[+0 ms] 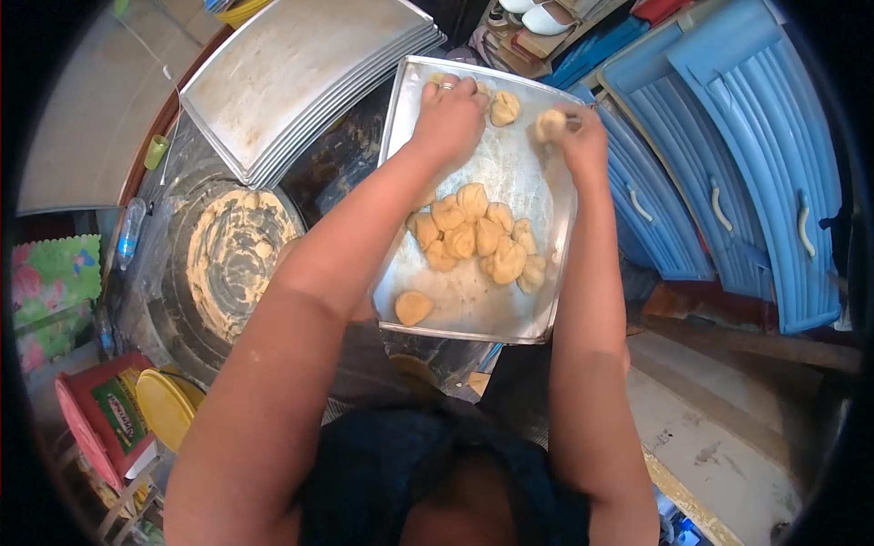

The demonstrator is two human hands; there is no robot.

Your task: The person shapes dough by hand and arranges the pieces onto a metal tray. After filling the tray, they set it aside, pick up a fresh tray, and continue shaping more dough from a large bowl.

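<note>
A metal tray (482,309) rests over my lap, with a pile of dough pieces (460,238) in its middle and a single dough piece (414,308) in the near left corner. At the far left corner, my left hand (452,118) has its fingers curled down around a dough ball, mostly hidden beneath them. Beside it lies another dough ball (504,108), on the tray's far side. Close to the far right corner, my right hand (583,141) pinches a dough ball (550,126) above the tray; both are slightly blurred.
Left of the tray stands a wide round basin (238,259) smeared with dough. A stack of metal trays (300,77) sits at the far left. Blue plastic drawers (728,155) border the right side. A red tub (105,414) and a yellow lid (168,408) are at lower left.
</note>
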